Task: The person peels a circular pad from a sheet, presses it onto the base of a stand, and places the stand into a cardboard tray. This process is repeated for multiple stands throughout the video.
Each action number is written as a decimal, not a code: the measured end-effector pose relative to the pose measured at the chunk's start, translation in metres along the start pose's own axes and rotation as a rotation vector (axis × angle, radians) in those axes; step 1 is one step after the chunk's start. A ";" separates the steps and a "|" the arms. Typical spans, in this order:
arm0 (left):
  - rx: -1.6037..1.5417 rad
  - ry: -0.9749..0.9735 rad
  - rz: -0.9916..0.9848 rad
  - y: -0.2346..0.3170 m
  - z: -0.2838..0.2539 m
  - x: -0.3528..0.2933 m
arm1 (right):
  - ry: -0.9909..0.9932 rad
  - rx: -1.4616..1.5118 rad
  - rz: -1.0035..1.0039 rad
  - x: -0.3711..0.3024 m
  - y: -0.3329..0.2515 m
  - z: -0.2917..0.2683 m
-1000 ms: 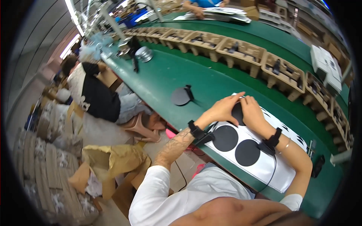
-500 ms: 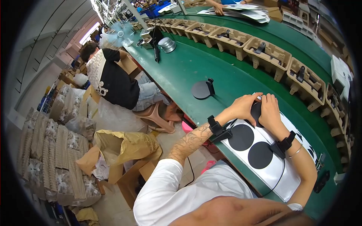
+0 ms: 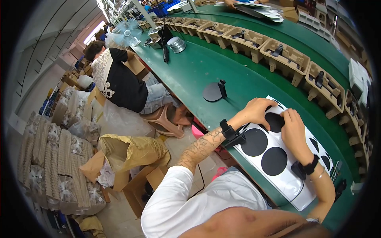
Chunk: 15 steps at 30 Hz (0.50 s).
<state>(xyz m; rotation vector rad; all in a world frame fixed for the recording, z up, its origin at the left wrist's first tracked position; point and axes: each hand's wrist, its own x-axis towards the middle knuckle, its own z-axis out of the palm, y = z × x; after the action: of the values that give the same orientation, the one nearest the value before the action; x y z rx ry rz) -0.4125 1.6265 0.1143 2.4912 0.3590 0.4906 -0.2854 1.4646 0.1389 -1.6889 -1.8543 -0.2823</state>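
Note:
A white sheet (image 3: 257, 163) with several black round pads lies on the green bench in front of me. Thumb and fingers spread, my left hand (image 3: 257, 113) rests on the sheet and curves around the left side of one black round pad (image 3: 274, 122). At that pad's right rim, my right hand (image 3: 293, 129) has its fingers bent and pressed together; its fingertips hide whatever is between them. Two more black pads, a left one (image 3: 254, 142) and a nearer one (image 3: 274, 161), lie flat. Each wrist wears a black strap with a small device.
A black round base with an upright arm (image 3: 214, 91) stands on the bench (image 3: 194, 81) to the left. Beyond runs a row of tan molded trays (image 3: 285, 59) holding black parts. Silver discs (image 3: 176, 44) are stacked farther off. A co-worker (image 3: 123, 79) sits at left.
My right hand has shifted right and toward me, uncovering more of the pad between my hands. The left hand stays almost in place.

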 end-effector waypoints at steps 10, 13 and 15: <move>0.070 -0.084 0.075 -0.014 0.007 0.012 | 0.052 0.214 0.229 -0.063 0.026 -0.050; 0.034 -0.066 0.047 -0.012 0.010 0.013 | 0.192 0.531 0.521 -0.088 0.057 -0.054; 0.036 -0.063 0.056 -0.016 0.010 0.013 | 0.287 0.584 0.517 -0.106 0.073 -0.055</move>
<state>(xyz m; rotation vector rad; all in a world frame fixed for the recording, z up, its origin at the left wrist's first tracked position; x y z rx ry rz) -0.3991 1.6390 0.1004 2.5508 0.2755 0.4301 -0.1997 1.3593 0.1061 -1.5362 -1.0921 0.2062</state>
